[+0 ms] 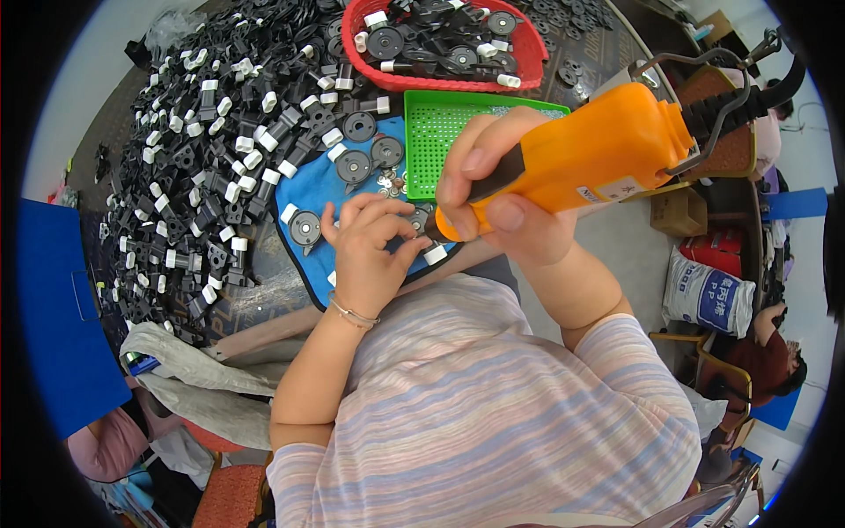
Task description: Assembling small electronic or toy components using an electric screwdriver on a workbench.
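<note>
An orange electric screwdriver (607, 145) is gripped in my right hand (532, 220), its black nose pointing down and left. Under that nose is a black round part (420, 218) with a white end piece (435, 254), partly hidden by my fingers. My left hand (371, 246), a bracelet at its wrist, holds this part with thumb and forefinger close to the screwdriver tip. Both hands are over a blue cloth (304, 189). Similar black wheel parts (354, 166) lie on it, beside a little cluster of small metal discs (392, 183).
Beyond my right hand sits a green perforated tray (411, 145) with small metal pieces. Behind it is a red basket (422, 84) of black wheel parts. A large heap of black-and-white parts (211, 150) covers the table's left. The screwdriver's black cable (775, 92) runs up right.
</note>
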{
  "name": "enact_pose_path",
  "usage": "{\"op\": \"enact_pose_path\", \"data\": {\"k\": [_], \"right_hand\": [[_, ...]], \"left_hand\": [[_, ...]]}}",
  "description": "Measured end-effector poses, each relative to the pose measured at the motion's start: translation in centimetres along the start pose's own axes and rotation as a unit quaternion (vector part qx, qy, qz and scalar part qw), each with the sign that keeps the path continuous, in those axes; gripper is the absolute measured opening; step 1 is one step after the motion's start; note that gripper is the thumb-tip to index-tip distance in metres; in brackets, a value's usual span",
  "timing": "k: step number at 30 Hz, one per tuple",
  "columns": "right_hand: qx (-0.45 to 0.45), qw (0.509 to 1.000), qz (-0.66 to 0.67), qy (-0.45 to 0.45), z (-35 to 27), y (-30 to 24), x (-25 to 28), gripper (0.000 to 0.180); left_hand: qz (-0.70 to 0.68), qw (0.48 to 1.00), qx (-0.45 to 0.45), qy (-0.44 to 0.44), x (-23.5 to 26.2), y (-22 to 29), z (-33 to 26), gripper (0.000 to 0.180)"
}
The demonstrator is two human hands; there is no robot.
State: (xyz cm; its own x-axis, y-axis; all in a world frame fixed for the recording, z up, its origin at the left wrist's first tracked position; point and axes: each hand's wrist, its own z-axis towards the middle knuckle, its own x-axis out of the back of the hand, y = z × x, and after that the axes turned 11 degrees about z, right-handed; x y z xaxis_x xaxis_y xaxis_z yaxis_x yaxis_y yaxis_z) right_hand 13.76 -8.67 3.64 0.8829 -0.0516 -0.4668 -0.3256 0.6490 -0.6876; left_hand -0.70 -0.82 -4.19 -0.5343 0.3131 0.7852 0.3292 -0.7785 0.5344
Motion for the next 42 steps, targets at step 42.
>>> {"op": "enact_pose_path", "data": {"k": [42], "right_hand": [[-0.013, 0.983, 0.169, -0.074, 0.6, -4.1, 4.8, 0.029]], "left_hand": [[0.106, 0.981, -0.125, 0.108, 5.2, 1.8, 9.9, 0.058]]}}
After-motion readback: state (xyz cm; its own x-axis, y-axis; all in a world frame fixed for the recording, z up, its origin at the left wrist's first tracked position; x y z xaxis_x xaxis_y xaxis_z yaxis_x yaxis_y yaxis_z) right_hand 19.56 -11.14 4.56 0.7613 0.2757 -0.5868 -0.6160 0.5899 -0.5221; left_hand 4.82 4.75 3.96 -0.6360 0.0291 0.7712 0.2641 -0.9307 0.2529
